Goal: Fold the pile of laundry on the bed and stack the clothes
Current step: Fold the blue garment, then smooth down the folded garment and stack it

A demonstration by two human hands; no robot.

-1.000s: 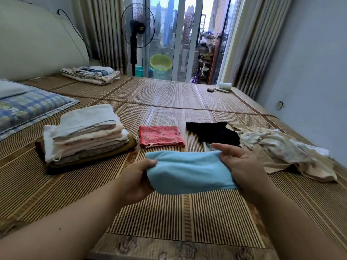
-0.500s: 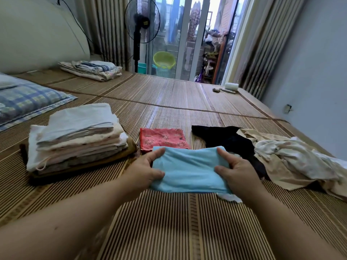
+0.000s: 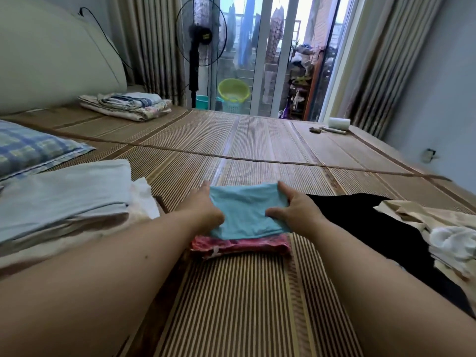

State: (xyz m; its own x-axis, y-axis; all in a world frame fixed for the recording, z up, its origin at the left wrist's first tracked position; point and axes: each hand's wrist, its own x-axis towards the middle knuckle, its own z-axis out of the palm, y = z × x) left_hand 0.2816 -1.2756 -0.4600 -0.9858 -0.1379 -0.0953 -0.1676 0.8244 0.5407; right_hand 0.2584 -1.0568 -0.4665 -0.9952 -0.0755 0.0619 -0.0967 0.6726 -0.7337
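A folded light blue cloth (image 3: 246, 211) lies on top of a folded red patterned cloth (image 3: 242, 247) on the bamboo mat (image 3: 257, 140). My left hand (image 3: 202, 208) grips its left edge and my right hand (image 3: 295, 210) grips its right edge, thumbs on top. To the left stands a tall stack of folded pale clothes (image 3: 61, 202). To the right lie an unfolded black garment (image 3: 373, 228) and a heap of beige and white laundry (image 3: 438, 230).
A blue checked pillow (image 3: 31, 150) lies at the left and a folded bedding pile (image 3: 126, 105) at the back left. A white roll (image 3: 339, 123) and small items sit at the far right corner. A fan (image 3: 199, 34) stands by the glass door.
Both hands carried the blue cloth forward and set it onto the red cloth. The camera moved closer over the bed.
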